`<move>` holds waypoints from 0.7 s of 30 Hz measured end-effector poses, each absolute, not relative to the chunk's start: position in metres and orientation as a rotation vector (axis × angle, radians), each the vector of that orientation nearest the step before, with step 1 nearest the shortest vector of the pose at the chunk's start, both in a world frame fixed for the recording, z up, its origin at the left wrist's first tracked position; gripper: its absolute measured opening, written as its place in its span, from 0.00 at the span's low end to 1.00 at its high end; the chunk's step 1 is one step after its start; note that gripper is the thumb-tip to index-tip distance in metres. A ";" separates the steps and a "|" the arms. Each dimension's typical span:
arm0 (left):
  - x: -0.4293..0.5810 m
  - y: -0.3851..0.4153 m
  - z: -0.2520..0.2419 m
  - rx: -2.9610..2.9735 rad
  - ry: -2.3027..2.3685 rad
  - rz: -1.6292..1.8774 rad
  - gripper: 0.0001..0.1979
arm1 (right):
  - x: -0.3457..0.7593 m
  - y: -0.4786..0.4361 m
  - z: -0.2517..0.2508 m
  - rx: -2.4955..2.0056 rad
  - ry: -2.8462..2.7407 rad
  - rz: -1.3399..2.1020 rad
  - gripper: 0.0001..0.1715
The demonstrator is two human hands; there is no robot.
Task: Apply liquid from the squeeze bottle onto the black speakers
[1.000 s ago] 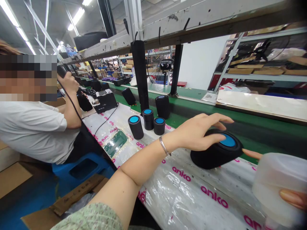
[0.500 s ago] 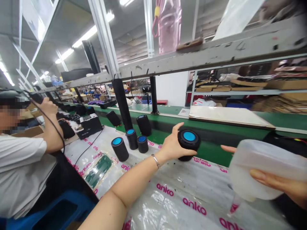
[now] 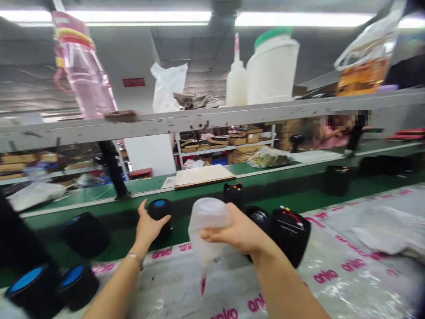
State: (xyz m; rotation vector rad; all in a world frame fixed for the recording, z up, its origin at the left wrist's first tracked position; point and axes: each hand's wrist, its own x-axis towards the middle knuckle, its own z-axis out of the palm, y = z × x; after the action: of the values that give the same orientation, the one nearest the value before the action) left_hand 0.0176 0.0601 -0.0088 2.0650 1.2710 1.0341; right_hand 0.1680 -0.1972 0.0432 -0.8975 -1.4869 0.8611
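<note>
My left hand (image 3: 148, 228) grips a black cylindrical speaker with a blue top (image 3: 160, 210), holding it upright at the edge of the green conveyor belt (image 3: 99, 221). My right hand (image 3: 237, 232) holds a translucent plastic squeeze bottle (image 3: 207, 219) upside down, its red nozzle tip (image 3: 202, 283) pointing at the plastic-covered bench (image 3: 332, 274). Just right of that hand sit two black speaker housings (image 3: 290, 232) with coloured wires showing.
Several blue-topped black speakers (image 3: 49, 283) stand at the lower left. A pink water bottle (image 3: 84, 73), a white jug (image 3: 272, 71) and a glue bottle sit on the overhead shelf. Another person (image 3: 335, 130) works beyond the belt. A wooden board (image 3: 202, 176) lies on the far belt.
The view has swung right and up, away from the co-worker on the left. My left hand carried the speaker to the belt edge, and my right hand brought the bottle toward the centre.
</note>
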 end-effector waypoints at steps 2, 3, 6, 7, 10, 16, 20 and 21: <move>0.020 0.064 -0.016 2.051 1.302 1.068 0.53 | 0.167 -0.198 0.047 -0.881 -1.470 0.868 0.42; 0.020 0.064 -0.019 2.046 1.318 1.085 0.53 | 0.167 -0.198 0.049 -0.870 -1.463 0.870 0.42; 0.019 0.064 -0.023 2.055 1.359 1.130 0.53 | 0.166 -0.199 0.052 -0.831 -1.446 0.874 0.38; 0.018 0.064 -0.022 2.066 1.379 1.141 0.53 | 0.166 -0.199 0.051 -0.820 -1.439 0.874 0.37; 0.015 0.065 -0.013 2.104 1.424 1.185 0.54 | 0.166 -0.198 0.049 -0.817 -1.407 0.861 0.37; 0.010 0.048 0.014 1.970 1.185 1.564 0.46 | 0.164 -0.188 0.044 -0.758 -1.306 0.659 0.38; 0.010 0.014 0.030 1.957 0.982 1.536 0.19 | 0.171 -0.186 0.047 -0.679 -1.105 0.333 0.40; 0.010 0.004 0.031 2.005 0.906 1.474 0.16 | 0.175 -0.189 0.049 -0.665 -1.038 0.243 0.41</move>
State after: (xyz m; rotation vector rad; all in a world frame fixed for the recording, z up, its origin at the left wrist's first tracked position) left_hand 0.0104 0.0040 0.0315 2.0045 0.9064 1.4745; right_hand 0.1749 -0.1890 0.0493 -0.6654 -1.0379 0.2427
